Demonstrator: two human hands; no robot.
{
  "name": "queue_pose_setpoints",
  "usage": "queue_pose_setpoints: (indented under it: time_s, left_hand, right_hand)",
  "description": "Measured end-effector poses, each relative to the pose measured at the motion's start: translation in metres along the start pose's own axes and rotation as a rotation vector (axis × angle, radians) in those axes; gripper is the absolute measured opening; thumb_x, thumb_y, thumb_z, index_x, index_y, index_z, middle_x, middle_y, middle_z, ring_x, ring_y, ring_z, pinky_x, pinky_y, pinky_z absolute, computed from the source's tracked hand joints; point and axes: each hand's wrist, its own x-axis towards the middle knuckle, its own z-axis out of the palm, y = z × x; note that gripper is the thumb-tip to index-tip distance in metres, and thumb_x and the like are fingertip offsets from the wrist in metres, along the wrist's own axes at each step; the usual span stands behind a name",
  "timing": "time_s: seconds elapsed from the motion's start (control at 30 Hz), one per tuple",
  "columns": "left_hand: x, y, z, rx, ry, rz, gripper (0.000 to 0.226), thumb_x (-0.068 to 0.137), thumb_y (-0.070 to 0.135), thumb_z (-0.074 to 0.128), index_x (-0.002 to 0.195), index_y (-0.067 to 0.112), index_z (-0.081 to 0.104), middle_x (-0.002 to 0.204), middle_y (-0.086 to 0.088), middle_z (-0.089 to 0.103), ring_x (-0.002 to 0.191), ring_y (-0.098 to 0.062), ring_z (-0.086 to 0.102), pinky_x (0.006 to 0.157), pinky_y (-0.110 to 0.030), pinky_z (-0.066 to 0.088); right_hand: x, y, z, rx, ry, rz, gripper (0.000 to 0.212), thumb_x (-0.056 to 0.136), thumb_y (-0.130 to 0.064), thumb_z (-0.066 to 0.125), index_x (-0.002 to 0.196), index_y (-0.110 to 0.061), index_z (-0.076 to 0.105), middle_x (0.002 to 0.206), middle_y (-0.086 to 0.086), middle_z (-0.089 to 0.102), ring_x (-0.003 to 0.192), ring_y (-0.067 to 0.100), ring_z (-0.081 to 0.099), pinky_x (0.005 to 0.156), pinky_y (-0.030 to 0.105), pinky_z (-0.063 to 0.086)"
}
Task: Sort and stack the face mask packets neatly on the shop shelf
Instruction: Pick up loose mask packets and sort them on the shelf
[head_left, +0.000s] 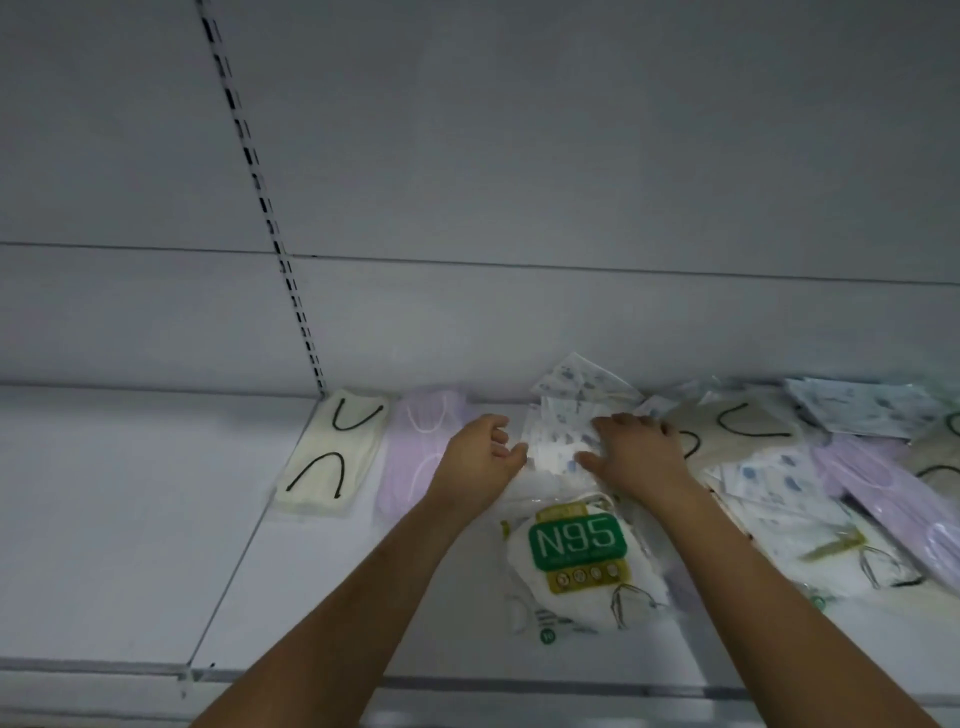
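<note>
Plain grey back wall (571, 156), black slotted strip (260, 197) running up it, thin line (623, 268) across the wall

The shelf (130, 519) looks like smooth, matt white painted metal, while the N95 packet (576, 561) and patterned packets (558, 436) are glossy, crinkled clear plastic.

Bare shelf (130, 519) is left free at the left; the right is blocked by heaped mask packets (831, 467).

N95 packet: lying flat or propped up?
Flat. The N95 packet lies face up on the shelf, green label fully readable, its far end tucked under the printed packets.
</note>
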Motion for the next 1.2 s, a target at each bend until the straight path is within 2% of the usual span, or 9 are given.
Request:
queue_pose_setpoints:
  time_s: [0.13, 0.23, 0.4, 0.53, 0.73, 0.97, 1.03, 1.13, 1.2]
  left_hand:
    - [0.033, 0.013, 0.029, -0.001, -0.050, -0.173, 0.078, 0.089, 0.049, 0.068, 0.147, 0.003, 0.043, 0.140, -0.013, 0.056, 0.127, -0.028, 0.056, 0.106, -0.031, 0.043]
    - [0.049, 0.024, 0.040, -0.056, 0.018, -0.123, 0.046, 0.083, 0.035, 0.078, 0.118, 0.008, 0.066, 0.108, -0.005, 0.071, 0.102, -0.021, 0.068, 0.088, -0.028, 0.052]
    - [0.055, 0.034, 0.030, -0.184, 0.058, -0.056, 0.019, 0.085, 0.017, 0.078, 0.102, 0.013, 0.070, 0.083, 0.004, 0.065, 0.072, -0.010, 0.061, 0.052, -0.012, 0.049]
    - [0.059, 0.035, 0.015, -0.211, 0.132, -0.012, 0.011, 0.090, 0.016, 0.071, 0.098, 0.010, 0.068, 0.089, 0.002, 0.068, 0.085, -0.014, 0.062, 0.068, -0.017, 0.045]
    - [0.060, 0.045, -0.007, -0.287, 0.251, 0.023, 0.010, 0.098, 0.017, 0.058, 0.108, 0.013, 0.056, 0.091, 0.003, 0.061, 0.072, -0.007, 0.055, 0.053, -0.005, 0.040]
    - [0.049, 0.058, -0.031, -0.387, 0.318, 0.175, 0.005, 0.097, 0.019, 0.060, 0.101, 0.020, 0.057, 0.082, 0.006, 0.062, 0.070, -0.006, 0.055, 0.066, -0.020, 0.044]
    - [0.044, 0.065, -0.043, -0.382, 0.312, 0.271, 0.008, 0.095, 0.016, 0.064, 0.097, 0.021, 0.058, 0.075, 0.006, 0.060, 0.063, -0.001, 0.054, 0.063, -0.015, 0.044]
    - [0.033, 0.082, -0.062, -0.403, 0.321, 0.298, 0.012, 0.092, 0.019, 0.070, 0.100, 0.020, 0.062, 0.085, 0.006, 0.067, 0.072, 0.000, 0.063, 0.067, -0.016, 0.051]
    - [0.026, 0.088, -0.075, -0.556, 0.244, 0.189, 0.025, 0.093, 0.031, 0.068, 0.114, 0.018, 0.065, 0.101, 0.004, 0.071, 0.092, -0.006, 0.068, 0.079, -0.024, 0.055]
  right_hand:
    - [-0.011, 0.010, 0.007, 0.113, 0.110, -0.034, 0.068, 0.085, -0.066, 0.032, 0.137, -0.026, 0.053, 0.140, 0.000, 0.056, 0.128, 0.025, 0.050, 0.107, 0.041, 0.033]
    - [-0.013, 0.015, 0.007, 0.197, 0.140, -0.043, 0.078, 0.078, -0.066, 0.023, 0.137, -0.026, 0.054, 0.140, -0.001, 0.056, 0.130, 0.024, 0.050, 0.108, 0.039, 0.032]
    - [-0.011, 0.019, 0.007, 0.282, 0.159, -0.048, 0.067, 0.082, -0.059, 0.037, 0.139, -0.027, 0.051, 0.144, -0.002, 0.053, 0.132, 0.023, 0.046, 0.111, 0.040, 0.030]
    - [-0.015, 0.021, 0.009, 0.306, 0.177, -0.049, 0.062, 0.085, -0.056, 0.041, 0.140, -0.028, 0.051, 0.144, -0.002, 0.052, 0.132, 0.022, 0.046, 0.111, 0.039, 0.029]
    - [-0.015, 0.018, 0.001, 0.438, 0.218, -0.009, 0.084, 0.078, -0.075, 0.022, 0.132, -0.022, 0.058, 0.133, 0.003, 0.060, 0.117, 0.023, 0.058, 0.103, 0.039, 0.041]
    - [-0.005, -0.002, -0.050, 0.704, 0.301, -0.050, 0.107, 0.078, -0.068, 0.064, 0.158, -0.021, 0.010, 0.164, 0.002, 0.017, 0.149, 0.022, 0.018, 0.122, 0.042, 0.020]
    - [0.000, -0.014, -0.073, 0.689, 0.266, -0.163, 0.113, 0.073, -0.064, 0.073, 0.157, -0.023, 0.010, 0.160, -0.001, 0.027, 0.146, 0.020, 0.024, 0.121, 0.039, 0.020]
    - [0.003, -0.026, -0.100, 0.777, 0.164, -0.227, 0.068, 0.073, -0.049, 0.082, 0.130, -0.025, 0.054, 0.114, -0.006, 0.064, 0.104, 0.015, 0.060, 0.078, 0.011, 0.044]
    - [0.002, -0.030, -0.107, 0.856, 0.192, -0.232, 0.036, 0.076, -0.043, 0.081, 0.097, -0.019, 0.065, 0.085, -0.005, 0.067, 0.075, 0.013, 0.062, 0.056, 0.012, 0.041]
